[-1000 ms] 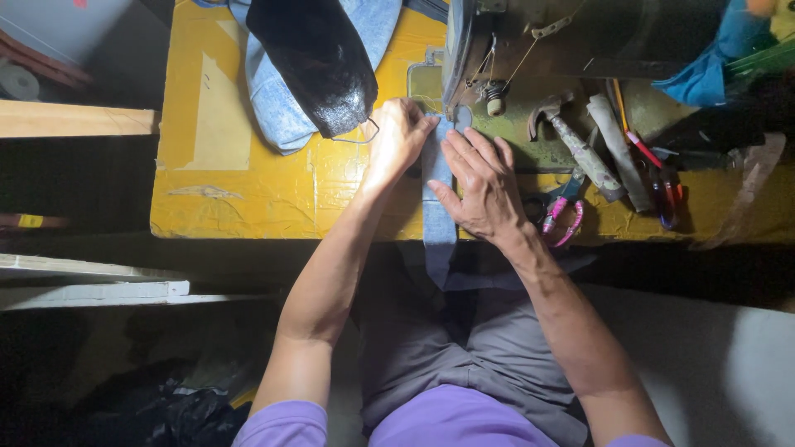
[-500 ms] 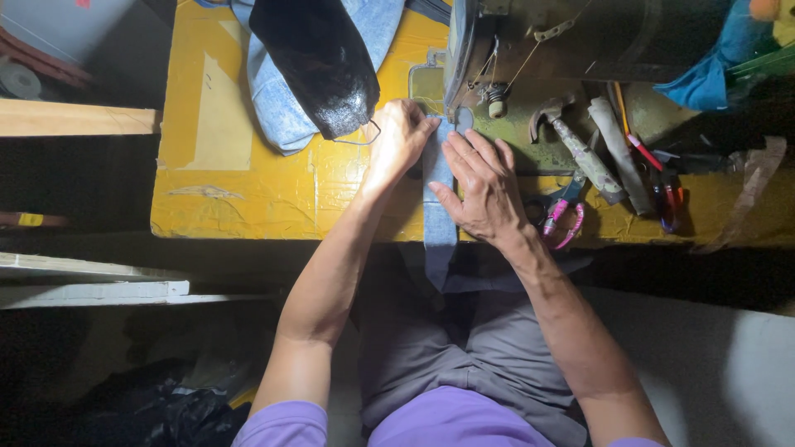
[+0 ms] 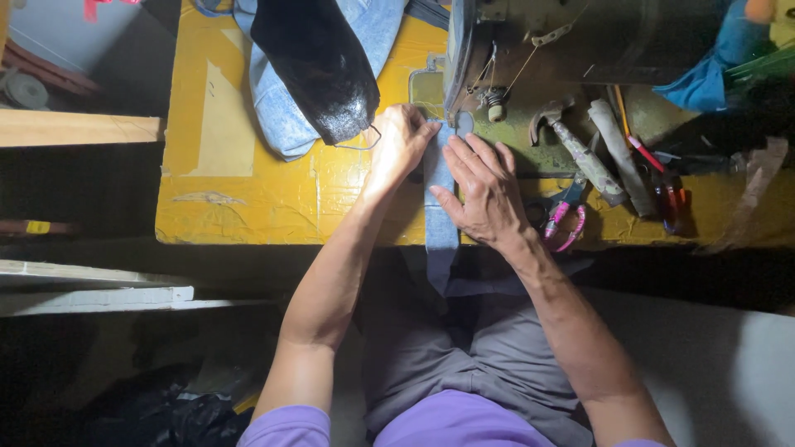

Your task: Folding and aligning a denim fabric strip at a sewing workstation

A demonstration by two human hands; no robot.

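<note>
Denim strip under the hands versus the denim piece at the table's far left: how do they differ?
The denim strip is narrow, lies flat and hangs over the table's near edge; the denim piece is broad and bunched. The left hand and right hand press the strip; a black cloth covers the piece. Both are light blue.

Single head camera, looking straight down, close over yellow table (image 3: 248, 199), lap.

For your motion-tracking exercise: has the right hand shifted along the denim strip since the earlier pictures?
No. The right hand lies flat on the denim strip, at the same place relative to the pink-handled scissors.
</note>
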